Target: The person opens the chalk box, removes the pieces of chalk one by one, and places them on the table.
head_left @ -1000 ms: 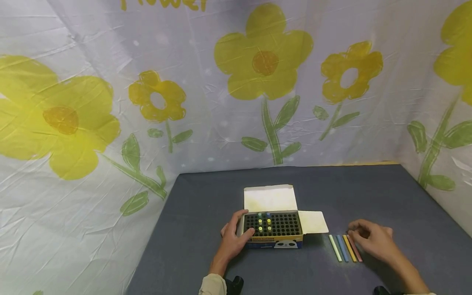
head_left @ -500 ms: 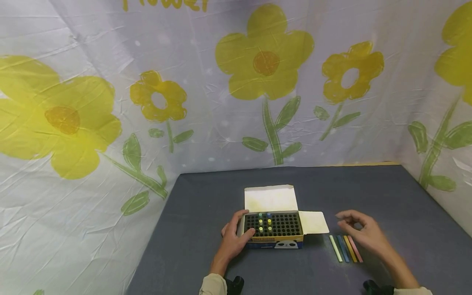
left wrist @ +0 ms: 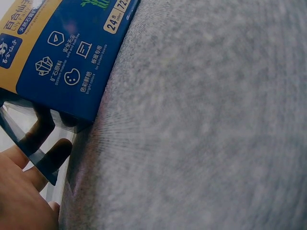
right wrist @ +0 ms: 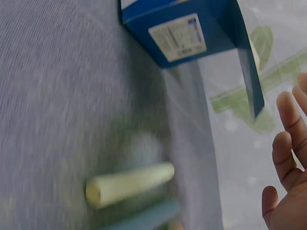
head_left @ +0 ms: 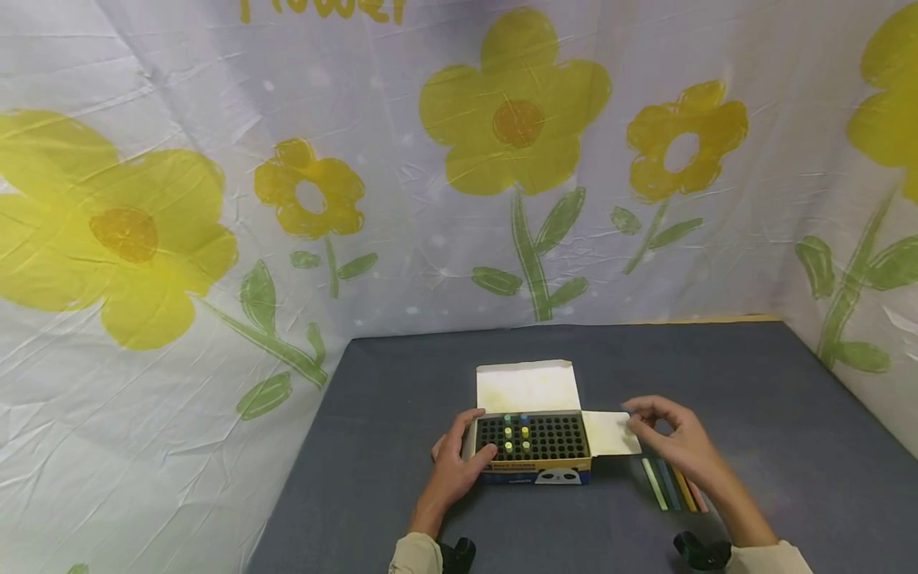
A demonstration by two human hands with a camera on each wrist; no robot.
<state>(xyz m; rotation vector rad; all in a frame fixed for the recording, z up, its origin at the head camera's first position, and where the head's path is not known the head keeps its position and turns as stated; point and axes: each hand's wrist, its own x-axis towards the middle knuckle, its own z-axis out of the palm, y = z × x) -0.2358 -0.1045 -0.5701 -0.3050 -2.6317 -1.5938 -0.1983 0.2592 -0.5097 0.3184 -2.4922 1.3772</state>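
The chalk box (head_left: 531,478) sits on the surface (head_left: 402,399), its rear flap (head_left: 527,388) folded back and its right flap (head_left: 606,437) folded outward. In its black holed insert (head_left: 559,440), six chalk pieces (head_left: 526,433) stand upright in two columns of three. The left hand (head_left: 452,464) grips the left end of the box, thumb by the front corner. Just beyond the right flap, the right hand (head_left: 677,446) is released, fingers loosely bent and holding nothing. Below it lie a pale stick (head_left: 654,485), a blue stick (head_left: 668,486), an orange-yellow stick (head_left: 684,489) and a partly covered pink stick (head_left: 699,497), side by side. Behind hangs a flower-printed cloth (head_left: 409,263)
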